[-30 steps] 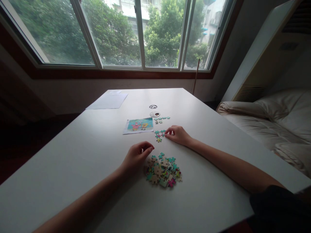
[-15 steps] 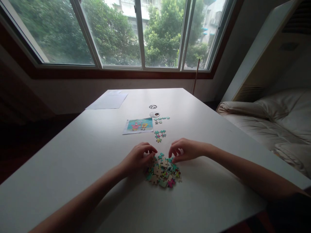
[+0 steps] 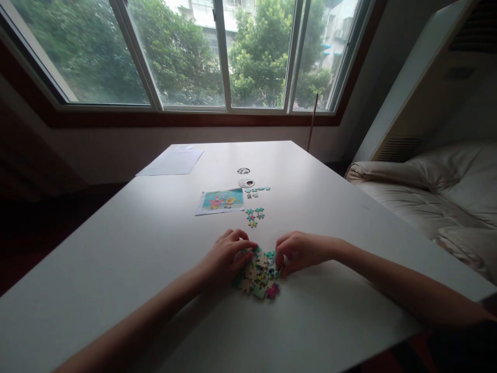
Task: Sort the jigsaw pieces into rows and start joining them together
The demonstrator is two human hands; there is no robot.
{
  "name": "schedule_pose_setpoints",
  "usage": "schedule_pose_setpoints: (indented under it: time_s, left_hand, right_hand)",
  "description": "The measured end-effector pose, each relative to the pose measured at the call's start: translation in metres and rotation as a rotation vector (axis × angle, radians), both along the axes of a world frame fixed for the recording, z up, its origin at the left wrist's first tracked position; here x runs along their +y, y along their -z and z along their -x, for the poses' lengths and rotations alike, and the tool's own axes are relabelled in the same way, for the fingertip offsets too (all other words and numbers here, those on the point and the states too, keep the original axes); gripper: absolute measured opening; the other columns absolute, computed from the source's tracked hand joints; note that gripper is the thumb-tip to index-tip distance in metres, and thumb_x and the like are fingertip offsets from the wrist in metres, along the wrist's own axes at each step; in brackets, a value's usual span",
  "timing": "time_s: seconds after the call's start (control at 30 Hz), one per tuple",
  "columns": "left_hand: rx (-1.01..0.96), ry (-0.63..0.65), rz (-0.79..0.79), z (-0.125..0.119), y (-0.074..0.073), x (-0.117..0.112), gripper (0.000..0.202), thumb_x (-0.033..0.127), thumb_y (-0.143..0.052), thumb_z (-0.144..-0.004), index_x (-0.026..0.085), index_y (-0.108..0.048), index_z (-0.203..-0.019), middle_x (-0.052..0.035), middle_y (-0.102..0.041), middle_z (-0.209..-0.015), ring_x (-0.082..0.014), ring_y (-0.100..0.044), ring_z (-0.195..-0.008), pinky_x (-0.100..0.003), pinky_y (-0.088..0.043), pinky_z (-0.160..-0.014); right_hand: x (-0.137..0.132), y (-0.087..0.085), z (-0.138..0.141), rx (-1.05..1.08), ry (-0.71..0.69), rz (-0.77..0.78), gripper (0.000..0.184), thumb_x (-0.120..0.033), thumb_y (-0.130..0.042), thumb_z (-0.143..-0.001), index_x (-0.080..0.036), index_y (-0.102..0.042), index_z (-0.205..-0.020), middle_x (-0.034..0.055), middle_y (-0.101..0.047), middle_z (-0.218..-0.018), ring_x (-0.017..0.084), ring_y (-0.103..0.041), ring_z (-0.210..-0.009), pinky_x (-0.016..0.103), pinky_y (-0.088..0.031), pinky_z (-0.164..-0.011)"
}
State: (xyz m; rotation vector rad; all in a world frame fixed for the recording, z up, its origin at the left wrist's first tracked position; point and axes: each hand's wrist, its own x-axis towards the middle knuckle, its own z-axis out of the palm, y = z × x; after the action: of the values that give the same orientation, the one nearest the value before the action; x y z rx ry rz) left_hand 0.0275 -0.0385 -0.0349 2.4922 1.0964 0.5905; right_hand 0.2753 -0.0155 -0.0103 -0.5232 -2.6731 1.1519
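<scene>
A heap of jigsaw puzzle pieces (image 3: 259,274) lies on the white table between my hands, some showing plain beige backs and others teal, green, yellow or magenta. My left hand (image 3: 232,254) rests at the heap's left side, thumb and forefinger a little apart around its upper left edge, near a teal piece. On the right edge, the fingers of my right hand (image 3: 291,253) are bent down and pinched on a puzzle piece, mostly hidden by the fingertips. Beyond the heap sit several separate teal and yellow pieces (image 3: 253,216).
A cartoon picture sheet (image 3: 222,201) lies past the hands, beside small rows of pieces (image 3: 257,190). Two round items (image 3: 246,183) lie farther off. White paper (image 3: 170,161) is at the table's far left corner. A cream sofa (image 3: 419,202) stands at the right, windows ahead.
My left hand has shifted right over the heap's edge. My right hand has lowered onto the heap's right side, its fingers closing there.
</scene>
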Motion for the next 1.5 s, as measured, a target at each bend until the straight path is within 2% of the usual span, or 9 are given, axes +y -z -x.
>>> schedule_pose_setpoints:
  time_s: [0.13,0.33,0.5,0.6,0.83,1.0,1.17,1.33,1.5]
  left_hand:
    - [-0.008,0.014,0.008,-0.003,-0.004,-0.002,0.023,0.025,-0.047,-0.083,0.024,-0.064,-0.099,-0.0070,-0.056,-0.095,-0.0213,-0.047,-0.089,-0.034,-0.040,-0.079]
    - [-0.163,-0.034,0.029,-0.011,-0.011,-0.005,0.019,0.026,-0.048,-0.083,0.021,-0.066,-0.087,-0.0063,-0.060,-0.086,-0.0195,-0.050,-0.084,-0.033,-0.040,-0.077]
    - [-0.273,-0.100,0.099,-0.019,-0.016,-0.009,0.017,0.029,-0.052,-0.081,0.019,-0.066,-0.079,-0.0050,-0.061,-0.077,-0.0179,-0.053,-0.077,-0.030,-0.041,-0.073]
    - [-0.315,-0.147,0.142,-0.021,-0.016,-0.011,0.018,0.030,-0.054,-0.080,0.018,-0.065,-0.075,-0.0045,-0.061,-0.076,-0.0165,-0.054,-0.074,-0.028,-0.042,-0.069]
    - [-0.370,-0.169,0.162,-0.022,-0.013,-0.009,0.017,0.029,-0.055,-0.078,0.016,-0.063,-0.070,-0.0031,-0.060,-0.073,-0.0146,-0.054,-0.070,-0.024,-0.040,-0.062]
    - [-0.417,-0.218,0.175,-0.018,-0.011,-0.003,0.019,0.030,-0.054,-0.080,0.016,-0.064,-0.072,-0.0011,-0.059,-0.069,-0.0125,-0.050,-0.064,-0.023,-0.038,-0.060]
    - [-0.443,-0.213,0.205,-0.017,-0.009,-0.002,0.019,0.031,-0.055,-0.079,0.015,-0.064,-0.072,-0.0003,-0.058,-0.066,-0.0114,-0.048,-0.062,-0.022,-0.036,-0.058]
    - [-0.439,-0.188,0.211,-0.019,-0.009,-0.004,0.020,0.031,-0.055,-0.079,0.015,-0.064,-0.072,-0.0002,-0.059,-0.066,-0.0111,-0.047,-0.061,-0.022,-0.036,-0.057]
    - [-0.411,-0.187,0.185,-0.019,-0.008,-0.004,0.019,0.031,-0.054,-0.080,0.016,-0.064,-0.073,0.0001,-0.058,-0.066,-0.0114,-0.048,-0.061,-0.022,-0.036,-0.057]
  right_hand:
    - [0.003,0.005,0.000,0.077,0.091,0.027,0.023,-0.034,-0.060,-0.075,-0.014,-0.066,-0.085,0.0031,-0.059,-0.075,0.007,-0.049,-0.060,0.017,-0.041,-0.054]
    - [0.005,0.015,0.012,0.233,0.415,0.044,0.025,-0.035,-0.056,-0.078,-0.014,-0.065,-0.089,0.0034,-0.065,-0.072,0.009,-0.053,-0.061,0.021,-0.040,-0.057]
    - [0.000,0.018,0.021,0.362,0.505,0.163,0.032,-0.038,-0.061,-0.073,-0.014,-0.061,-0.094,0.0034,-0.066,-0.069,0.011,-0.058,-0.062,0.024,-0.044,-0.060]
    - [-0.004,0.018,0.025,0.370,0.507,0.155,0.029,-0.036,-0.061,-0.073,-0.015,-0.060,-0.092,0.0036,-0.067,-0.071,0.011,-0.059,-0.063,0.024,-0.044,-0.061]
    - [-0.007,0.017,0.028,0.360,0.515,-0.017,0.025,-0.034,-0.060,-0.075,-0.016,-0.059,-0.093,0.0011,-0.065,-0.068,0.009,-0.055,-0.059,0.022,-0.041,-0.058]
    - [-0.007,0.018,0.022,0.414,0.582,-0.328,0.016,-0.030,-0.055,-0.079,-0.018,-0.061,-0.086,0.0039,-0.063,-0.079,0.009,-0.052,-0.061,0.023,-0.043,-0.060]
    - [-0.008,0.021,0.021,0.368,0.533,-0.508,0.015,-0.031,-0.056,-0.079,-0.019,-0.063,-0.084,0.0043,-0.063,-0.080,0.009,-0.052,-0.060,0.025,-0.044,-0.063]
    - [-0.008,0.022,0.023,0.394,0.466,-0.664,0.010,-0.026,-0.055,-0.081,-0.019,-0.062,-0.082,0.0025,-0.064,-0.078,0.009,-0.055,-0.065,0.023,-0.042,-0.064]
    - [-0.007,0.021,0.022,0.361,0.427,-0.775,0.009,-0.023,-0.053,-0.083,-0.018,-0.060,-0.083,0.0025,-0.065,-0.079,0.010,-0.057,-0.068,0.024,-0.041,-0.066]
